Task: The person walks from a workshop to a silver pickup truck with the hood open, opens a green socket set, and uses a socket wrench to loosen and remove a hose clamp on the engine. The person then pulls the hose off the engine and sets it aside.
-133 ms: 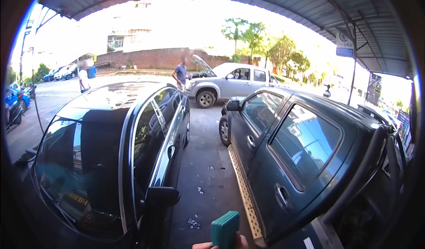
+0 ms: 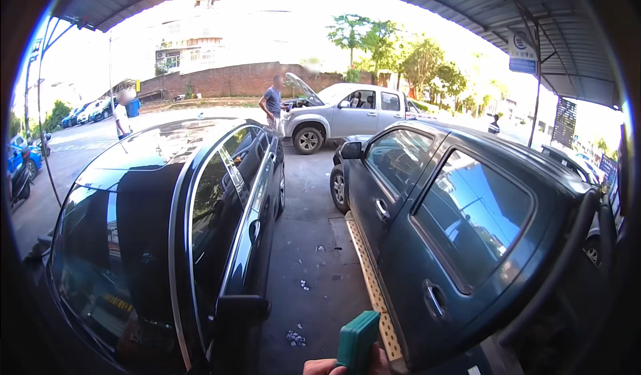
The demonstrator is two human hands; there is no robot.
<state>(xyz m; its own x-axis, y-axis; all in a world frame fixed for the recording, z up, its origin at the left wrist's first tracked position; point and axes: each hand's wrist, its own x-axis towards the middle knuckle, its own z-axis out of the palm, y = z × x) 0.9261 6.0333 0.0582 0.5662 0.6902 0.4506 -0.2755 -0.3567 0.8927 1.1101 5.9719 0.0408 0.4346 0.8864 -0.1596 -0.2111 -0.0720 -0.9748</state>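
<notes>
At the bottom edge a green, box-like case [image 2: 358, 340] with ridged layers along its side is held upright and slightly tilted. The fingers of my left hand [image 2: 322, 367] close against its lower left side. On its right side, partly behind it, shows a small part of my right hand [image 2: 380, 360], pressed to the case. The rest of both hands and the forearms are out of the picture, and the case's bottom end is hidden by my fingers.
A black car [image 2: 133, 241] stands on my left and a dark green pickup [image 2: 400, 241] with a perforated side step [image 2: 372, 281] on my right, a narrow lane between them. Small litter [image 2: 296, 338] lies there. Ahead, a person [image 2: 272, 101] stands by a silver pickup [image 2: 347, 118], hood raised.
The green case and my fingers have shifted slightly right and show a little more of themselves. The whole view has tilted a little; the hold looks the same.
</notes>
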